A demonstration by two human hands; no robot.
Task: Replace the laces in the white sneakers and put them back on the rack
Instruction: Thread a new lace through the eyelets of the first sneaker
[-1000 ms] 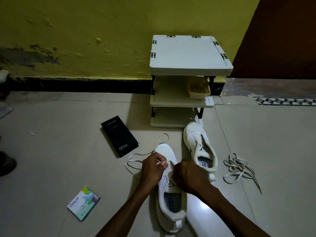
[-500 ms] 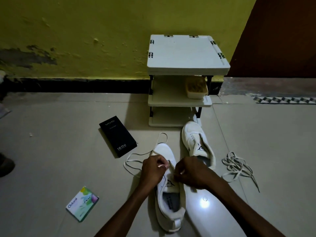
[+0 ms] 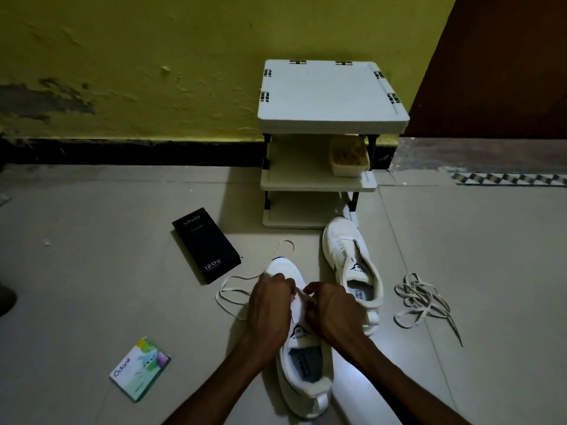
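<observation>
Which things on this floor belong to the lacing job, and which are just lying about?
Job: near sneaker, far sneaker, threaded lace, loose lace pile, rack.
Lying about: black phone box, Odonil pack, tub on the rack's shelf.

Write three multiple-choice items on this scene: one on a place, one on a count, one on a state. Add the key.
1. Where is the lace pile?
A) on a chair
B) in a drawer
C) on the floor, right of the far sneaker

2. How many white sneakers are in view?
A) two
B) three
C) four

3. What are the left hand and right hand doing?
A) hanging idle
B) pinching the lace at the near sneaker
C) lifting a cup

Key:
1 C: the pile lies on bare tiles beside the far sneaker.
2 A: only the near and the far sneaker show.
3 B: both hands' fingers are curled over the near sneaker's front, with white lace between them.
</observation>
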